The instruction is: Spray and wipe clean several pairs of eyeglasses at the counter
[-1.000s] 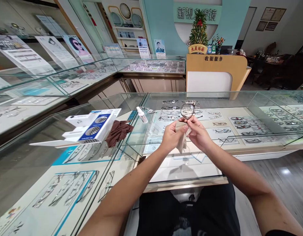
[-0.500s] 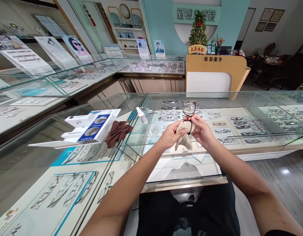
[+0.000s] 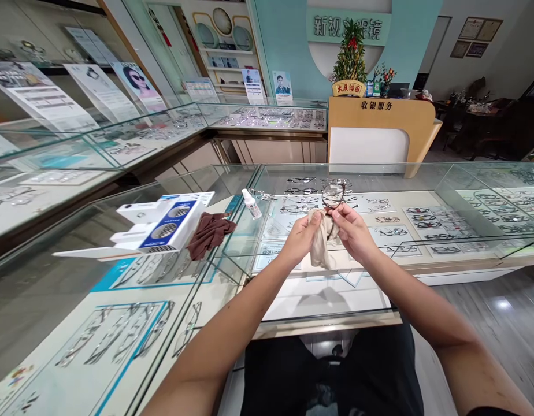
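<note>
I'm pinching a limp beige cloth (image 3: 321,248) with my left hand (image 3: 298,240); my right hand (image 3: 356,234) is gripping light, fragile-looking eyeglasses (image 3: 333,195), best held by the rim.

glass display counter (image 3: 93,231) | brown cloth (image 3: 210,234) on top | open white-and-blue box (image 3: 169,226) at cloth's nine o'clock | white bottle (image 3: 251,204) at two o'clock

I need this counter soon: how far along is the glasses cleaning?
Done: the glasses and beige cloth are off the counter. In hand: the left hand holds the cloth against them, apparently wiping; the right hand steadies them. Left: probably finishing, then setting both down; lens cleanliness isn't visible.
</note>
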### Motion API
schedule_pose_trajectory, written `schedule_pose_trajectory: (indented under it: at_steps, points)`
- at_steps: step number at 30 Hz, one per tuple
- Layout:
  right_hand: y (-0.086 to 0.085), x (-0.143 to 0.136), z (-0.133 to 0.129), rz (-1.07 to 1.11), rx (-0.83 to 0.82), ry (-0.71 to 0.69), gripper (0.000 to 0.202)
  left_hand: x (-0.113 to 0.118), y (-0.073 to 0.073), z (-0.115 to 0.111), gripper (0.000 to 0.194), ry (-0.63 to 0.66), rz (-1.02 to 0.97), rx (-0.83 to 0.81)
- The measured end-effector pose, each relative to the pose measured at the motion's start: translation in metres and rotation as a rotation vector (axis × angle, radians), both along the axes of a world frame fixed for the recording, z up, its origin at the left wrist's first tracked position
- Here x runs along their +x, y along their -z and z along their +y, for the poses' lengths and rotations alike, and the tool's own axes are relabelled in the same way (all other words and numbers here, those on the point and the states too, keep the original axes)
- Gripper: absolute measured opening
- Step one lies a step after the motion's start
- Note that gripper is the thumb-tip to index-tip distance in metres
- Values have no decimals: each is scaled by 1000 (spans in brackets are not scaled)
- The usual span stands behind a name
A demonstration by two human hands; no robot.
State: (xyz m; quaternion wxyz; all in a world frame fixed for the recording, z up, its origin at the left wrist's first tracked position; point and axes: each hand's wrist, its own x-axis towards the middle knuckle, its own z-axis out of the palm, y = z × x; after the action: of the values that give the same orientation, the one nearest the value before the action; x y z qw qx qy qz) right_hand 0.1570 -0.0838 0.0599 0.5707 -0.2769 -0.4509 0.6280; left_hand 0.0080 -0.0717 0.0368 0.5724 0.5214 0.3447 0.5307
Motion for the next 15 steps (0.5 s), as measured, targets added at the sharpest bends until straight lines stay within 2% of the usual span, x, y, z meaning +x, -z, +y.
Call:
schedule_pose_trajectory:
  at_steps: [4, 7, 12, 15]
  points:
    - [-5, 10, 6, -33, 72, 58, 41, -2, 8, 9, 74, 6, -64, -41]
    - [-7, 17, 10, -109, 122, 62, 40, -7, 9, 15, 73, -38, -123, -93]
    - [-9, 18, 6, -285, 153, -32, 39, -13, 4, 20, 78, -116, -199, -95]
    - [-7, 16, 2, -366, 134, -78, 38, -14, 7, 23, 80, -172, -213, -84]
